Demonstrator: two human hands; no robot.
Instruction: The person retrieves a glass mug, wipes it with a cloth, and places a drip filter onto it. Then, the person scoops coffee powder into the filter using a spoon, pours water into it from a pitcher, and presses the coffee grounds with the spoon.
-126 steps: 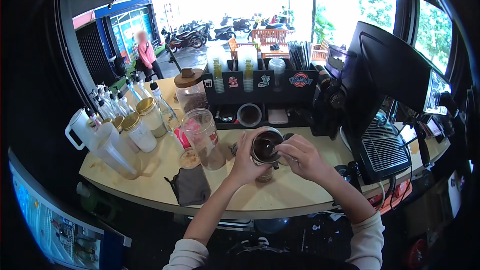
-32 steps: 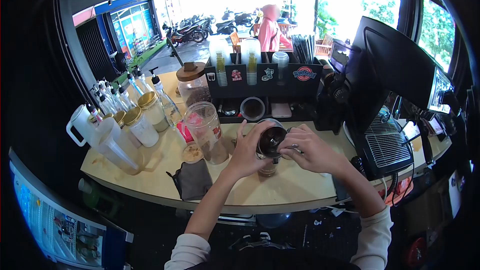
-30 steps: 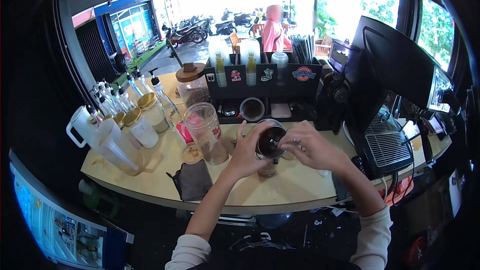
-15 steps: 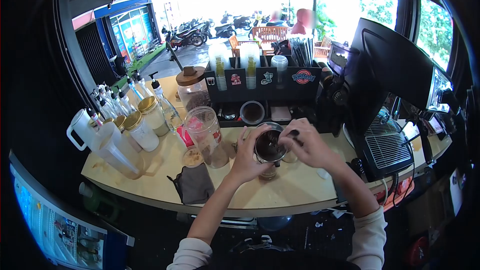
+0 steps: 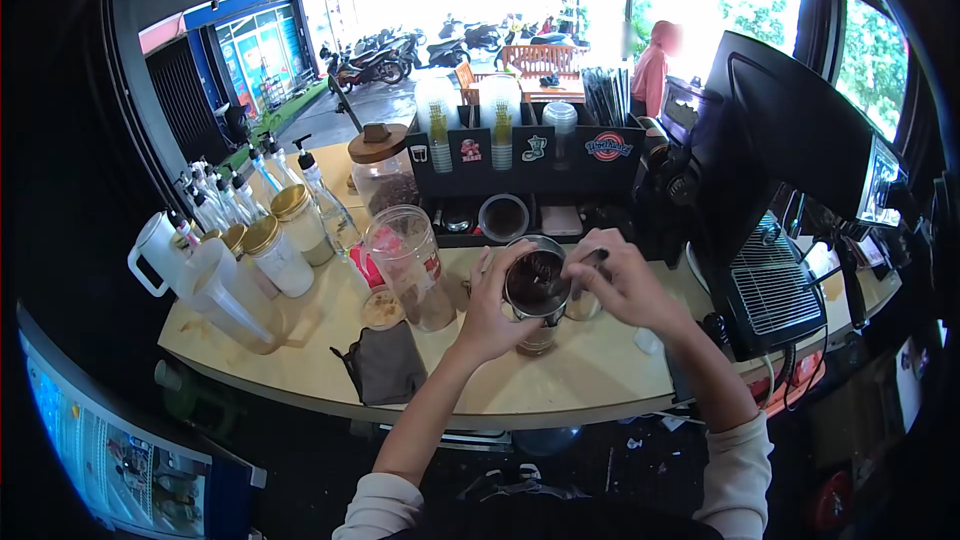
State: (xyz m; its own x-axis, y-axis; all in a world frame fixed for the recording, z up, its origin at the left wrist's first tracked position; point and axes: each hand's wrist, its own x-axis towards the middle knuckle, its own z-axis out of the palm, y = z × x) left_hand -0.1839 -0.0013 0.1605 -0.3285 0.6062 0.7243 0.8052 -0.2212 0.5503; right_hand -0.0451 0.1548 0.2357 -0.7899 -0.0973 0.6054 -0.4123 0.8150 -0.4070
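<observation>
My left hand [image 5: 490, 308] is wrapped round the side of a round, shiny-rimmed cup [image 5: 536, 280] with dark brown contents. The cup's mouth is tilted toward me. Pinched in my right hand [image 5: 622, 278], at the cup's right rim, is a dark-tipped utensil [image 5: 600, 255]; its lower part is hard to make out. Directly below the cup, a clear glass [image 5: 541, 340] with something brown in it shows in part. To the left of my left hand stands a tall clear plastic jar [image 5: 408, 265], and a dark folded cloth [image 5: 388, 365] lies near the counter's front edge.
Lidded jars [image 5: 277, 255], a plastic pitcher [image 5: 235, 300] and several pump bottles [image 5: 315, 185] crowd the left. A black organizer [image 5: 525, 155] with cups and straws stands behind. At right are a dark monitor [image 5: 780, 130] and a machine with a metal grate [image 5: 768, 285].
Both hands stay at the cup, with my right hand shifted slightly at its rim. The cup's dark contents look stirred differently. In the background, a person in pink has moved right.
</observation>
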